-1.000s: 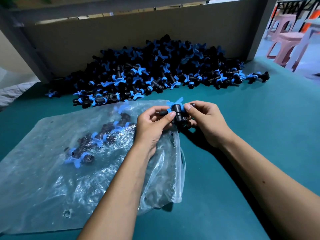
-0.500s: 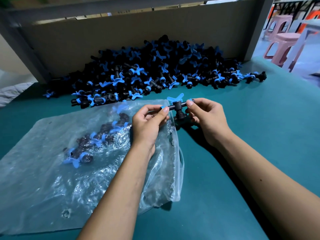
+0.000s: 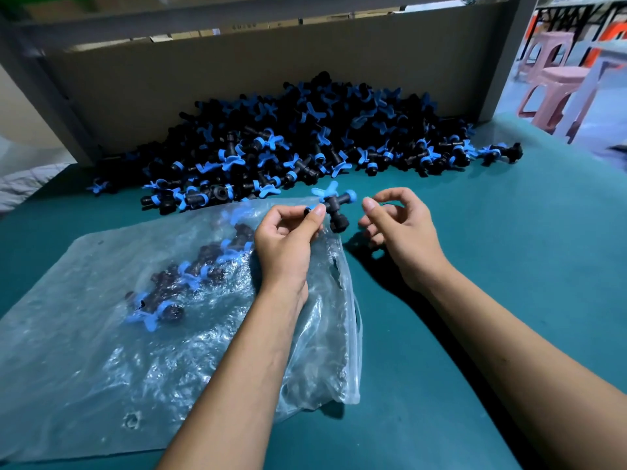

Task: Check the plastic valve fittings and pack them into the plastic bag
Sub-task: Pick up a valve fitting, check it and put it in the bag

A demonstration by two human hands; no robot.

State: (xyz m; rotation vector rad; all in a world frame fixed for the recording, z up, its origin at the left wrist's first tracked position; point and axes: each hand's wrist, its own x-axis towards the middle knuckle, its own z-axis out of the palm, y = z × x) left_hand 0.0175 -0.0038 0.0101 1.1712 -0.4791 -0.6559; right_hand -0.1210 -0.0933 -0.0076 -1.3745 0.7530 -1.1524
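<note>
Green tabletop (image 3: 509,266) carries the plastic bag (image 3: 101,351) at left; the left hand (image 3: 285,245) pinches one valve fitting (image 3: 334,206) by its end above the bag mouth, right hand (image 3: 400,232) loosely curled, empty; I'd drop it well inside

1 plastic bag (image 3: 101,351) w/ several fittings inside; 1 valve fitting (image 3: 334,206) just right of bag; 1 big pile (image 3: 305,137) behind bag, uncountable.
</note>
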